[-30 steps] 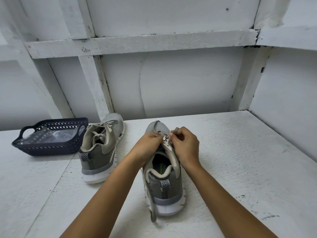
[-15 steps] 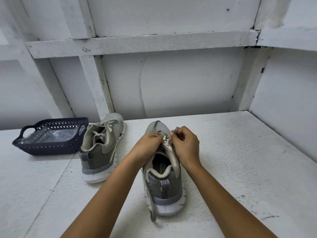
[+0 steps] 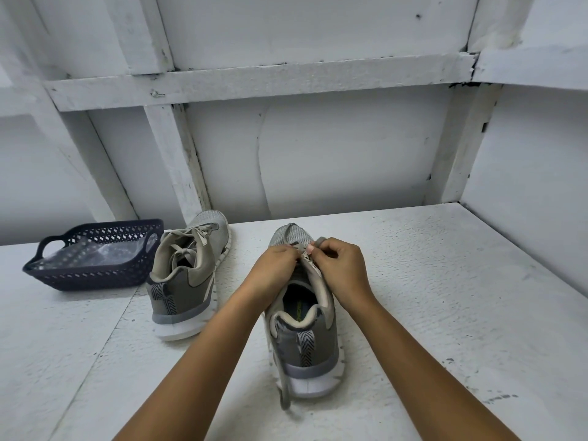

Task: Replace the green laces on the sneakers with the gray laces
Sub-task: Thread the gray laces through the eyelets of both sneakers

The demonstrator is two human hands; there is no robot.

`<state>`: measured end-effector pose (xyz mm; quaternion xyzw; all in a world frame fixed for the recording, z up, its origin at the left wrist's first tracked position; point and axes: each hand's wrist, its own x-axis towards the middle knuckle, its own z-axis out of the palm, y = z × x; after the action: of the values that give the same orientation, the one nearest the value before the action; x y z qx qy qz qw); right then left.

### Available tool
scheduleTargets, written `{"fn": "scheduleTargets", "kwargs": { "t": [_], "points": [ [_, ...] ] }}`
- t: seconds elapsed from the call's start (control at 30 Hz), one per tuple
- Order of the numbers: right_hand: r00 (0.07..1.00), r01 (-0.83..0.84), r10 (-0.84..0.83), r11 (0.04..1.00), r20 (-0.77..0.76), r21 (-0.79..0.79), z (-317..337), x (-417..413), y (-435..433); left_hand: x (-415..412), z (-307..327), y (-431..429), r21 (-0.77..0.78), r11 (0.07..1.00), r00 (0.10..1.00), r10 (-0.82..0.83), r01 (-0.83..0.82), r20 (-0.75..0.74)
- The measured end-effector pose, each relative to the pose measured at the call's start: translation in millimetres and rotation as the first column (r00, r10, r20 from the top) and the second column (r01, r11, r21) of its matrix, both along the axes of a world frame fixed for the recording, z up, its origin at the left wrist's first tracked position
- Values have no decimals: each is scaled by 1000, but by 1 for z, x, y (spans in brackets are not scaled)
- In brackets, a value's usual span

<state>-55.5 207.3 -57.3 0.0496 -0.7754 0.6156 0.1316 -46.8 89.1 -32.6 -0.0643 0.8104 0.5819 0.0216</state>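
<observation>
Two grey sneakers stand heel-towards-me on the white surface. The right sneaker (image 3: 302, 338) is in front of me, with a gray lace (image 3: 284, 389) trailing down its left side past the heel. My left hand (image 3: 275, 268) and my right hand (image 3: 342, 268) meet over its eyelets. The right hand pinches a loop of that gray lace by the upper eyelet flap; the left hand's fingers curl on the lace and flap from the other side. The left sneaker (image 3: 187, 275) stands apart to the left, laced in gray. No green lace shows.
A dark blue plastic basket (image 3: 79, 275) with a clear plastic bag inside sits at the far left, beside the left sneaker. White walls with wooden battens close in behind and on the right. The painted surface stretches out to the right of my hands.
Almost nothing: both hands stay at the same eyelets, with only slight finger movement on the lace.
</observation>
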Motion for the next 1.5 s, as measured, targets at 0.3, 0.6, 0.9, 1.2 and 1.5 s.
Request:
{"fn": "scheduleTargets", "kwargs": {
  "t": [0.3, 0.6, 0.9, 1.2, 1.5],
  "points": [
    [998, -2, 0, 999, 56, 39, 1, 1, 1, 2, -2, 0, -174, 984, 989, -60, 37, -133],
    [983, 17, -29, 997, 183, 71, 0, -9, 0, 4, 1, -1, -315, 948, 977, -108, 45, -186],
    [975, -36, 49, 997, 217, -65, 2, -5, 2, 1, -3, 1, -241, 970, 988, -12, -26, -155],
    [956, -69, 139, 963, 259, -262, -8, -8, 4, -3, -8, 3, -154, 987, 997, 37, -48, -73],
    [965, -61, 96, 988, 246, -143, -7, -10, 1, -7, -5, 3, -125, 991, 998, 53, -56, -25]
  ]
}}
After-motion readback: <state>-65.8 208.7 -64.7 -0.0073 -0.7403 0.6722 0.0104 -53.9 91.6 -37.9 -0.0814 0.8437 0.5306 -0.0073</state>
